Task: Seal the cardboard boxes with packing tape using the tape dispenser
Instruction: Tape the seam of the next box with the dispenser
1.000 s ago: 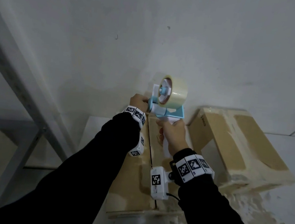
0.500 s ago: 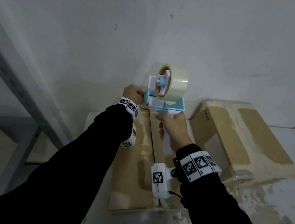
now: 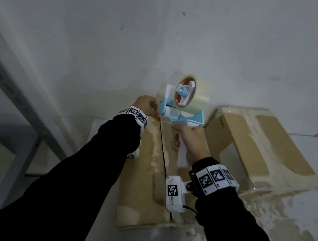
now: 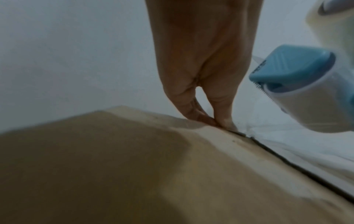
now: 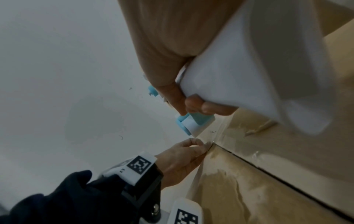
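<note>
A blue and white tape dispenser (image 3: 183, 111) with a clear tape roll (image 3: 193, 96) hangs over the far end of a long cardboard box (image 3: 143, 178). My right hand (image 3: 183, 141) grips its white handle (image 5: 249, 60). My left hand (image 3: 152, 107) is just left of the dispenser's nose (image 4: 306, 84). Its thumb and forefinger (image 4: 220, 119) pinch the clear tape end at the box's far edge, beside the dark centre seam (image 3: 162, 150). The seam runs bare towards me. In the right wrist view the left hand (image 5: 191, 145) sits below the nose (image 5: 193, 122).
A second cardboard box (image 3: 260, 149), covered in old tape, lies tilted at the right on the white table (image 3: 301, 228). A plain wall (image 3: 164, 41) stands close behind the boxes. A grey metal shelf frame (image 3: 26, 104) is at the left.
Both hands have stayed at the box's far end. The dispenser has turned slightly, showing more of the roll's side, and the view has shifted a little.
</note>
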Tool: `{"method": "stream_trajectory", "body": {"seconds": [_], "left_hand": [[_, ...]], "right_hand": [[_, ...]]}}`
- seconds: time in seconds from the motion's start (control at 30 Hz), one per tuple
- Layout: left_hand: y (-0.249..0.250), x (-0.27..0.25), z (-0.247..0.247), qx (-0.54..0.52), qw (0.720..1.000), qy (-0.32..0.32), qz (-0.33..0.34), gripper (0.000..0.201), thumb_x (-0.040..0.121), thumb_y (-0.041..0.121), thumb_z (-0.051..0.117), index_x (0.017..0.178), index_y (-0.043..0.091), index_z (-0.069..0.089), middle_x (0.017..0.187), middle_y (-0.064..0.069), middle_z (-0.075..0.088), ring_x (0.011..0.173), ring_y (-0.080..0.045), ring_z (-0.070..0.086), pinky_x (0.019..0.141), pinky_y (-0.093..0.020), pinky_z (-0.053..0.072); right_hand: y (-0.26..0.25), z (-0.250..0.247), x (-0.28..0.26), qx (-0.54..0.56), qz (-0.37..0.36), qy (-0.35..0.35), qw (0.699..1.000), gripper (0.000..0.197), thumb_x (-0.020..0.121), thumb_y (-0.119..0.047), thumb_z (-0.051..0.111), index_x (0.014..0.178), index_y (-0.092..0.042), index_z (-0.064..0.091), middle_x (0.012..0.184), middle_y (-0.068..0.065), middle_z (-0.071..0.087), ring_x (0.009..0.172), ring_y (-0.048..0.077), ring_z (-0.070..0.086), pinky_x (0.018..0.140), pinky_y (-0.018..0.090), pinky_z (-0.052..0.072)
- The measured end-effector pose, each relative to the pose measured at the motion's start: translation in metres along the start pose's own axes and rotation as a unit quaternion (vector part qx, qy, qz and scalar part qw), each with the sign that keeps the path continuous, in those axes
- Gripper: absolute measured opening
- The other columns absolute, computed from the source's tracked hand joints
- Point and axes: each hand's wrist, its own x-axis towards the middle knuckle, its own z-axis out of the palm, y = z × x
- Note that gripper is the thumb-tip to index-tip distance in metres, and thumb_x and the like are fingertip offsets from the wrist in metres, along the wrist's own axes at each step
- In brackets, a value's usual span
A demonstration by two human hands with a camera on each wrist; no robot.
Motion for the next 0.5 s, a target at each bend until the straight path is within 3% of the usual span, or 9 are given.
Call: {"method": "stream_trajectory", "body": {"seconds": [0.1, 0.2, 0.3, 0.37, 0.43, 0.5], "left_hand": [[0.004, 0.0, 0.004, 0.096, 0.994, -0.01, 0.06, 0.031, 0.074, 0.018, 0.076, 0.1, 0.003, 0.07, 0.105, -0.018, 0.064, 0.1, -0.033, 0.059, 0.077, -0.027, 0.039], [0.005, -0.003, 0.003, 0.169, 0.982, 0.019, 0.085, 0.028, 0.077, 0.028, 0.074, 0.098, 0.011, 0.069, 0.11, -0.01, 0.054, 0.106, -0.033, 0.047, 0.079, -0.034, 0.037], [0.006, -0.004, 0.001, 0.159, 0.979, -0.047, 0.121, 0.023, 0.081, 0.019, 0.07, 0.096, 0.002, 0.071, 0.105, -0.016, 0.065, 0.099, -0.035, 0.059, 0.079, -0.03, 0.04], [0.006, -0.007, 0.0, 0.156, 0.975, -0.077, 0.139, 0.023, 0.087, 0.016, 0.061, 0.104, 0.003, 0.07, 0.111, -0.017, 0.066, 0.103, -0.034, 0.06, 0.087, -0.031, 0.042], [0.002, -0.01, -0.001, 0.135, 0.979, -0.092, 0.125, 0.026, 0.091, 0.019, 0.056, 0.11, 0.006, 0.068, 0.117, -0.013, 0.065, 0.109, -0.029, 0.058, 0.092, -0.028, 0.04], [-0.005, -0.009, -0.002, 0.122, 0.98, -0.11, 0.109, 0.03, 0.093, 0.03, 0.053, 0.104, 0.008, 0.07, 0.11, -0.011, 0.068, 0.1, -0.025, 0.061, 0.084, -0.028, 0.042]], "right_hand": [[0.002, 0.002, 0.002, -0.009, 0.003, 0.017, 1.0, 0.03, 0.08, -0.002, 0.064, 0.109, 0.003, 0.061, 0.064, 0.007, 0.052, 0.047, 0.015, 0.047, 0.041, 0.022, 0.036], [0.001, 0.004, 0.003, -0.025, -0.008, 0.03, 0.999, 0.033, 0.079, -0.003, 0.064, 0.111, 0.003, 0.061, 0.066, 0.008, 0.054, 0.05, 0.016, 0.048, 0.042, 0.023, 0.038], [-0.003, 0.002, 0.004, -0.03, -0.014, 0.027, 0.999, 0.029, 0.081, -0.001, 0.063, 0.11, 0.002, 0.061, 0.067, 0.008, 0.053, 0.051, 0.016, 0.048, 0.042, 0.024, 0.038], [-0.002, 0.0, 0.004, -0.028, -0.015, 0.025, 0.999, 0.03, 0.081, -0.002, 0.062, 0.111, 0.003, 0.061, 0.066, 0.007, 0.052, 0.051, 0.016, 0.048, 0.042, 0.024, 0.038], [-0.001, 0.0, 0.005, -0.027, -0.013, 0.036, 0.999, 0.03, 0.082, -0.002, 0.063, 0.111, 0.002, 0.061, 0.065, 0.007, 0.052, 0.05, 0.016, 0.047, 0.042, 0.023, 0.038], [-0.002, -0.002, 0.006, -0.028, -0.007, 0.047, 0.998, 0.029, 0.082, -0.002, 0.063, 0.11, 0.002, 0.061, 0.062, 0.006, 0.051, 0.048, 0.017, 0.047, 0.04, 0.022, 0.037]]}}
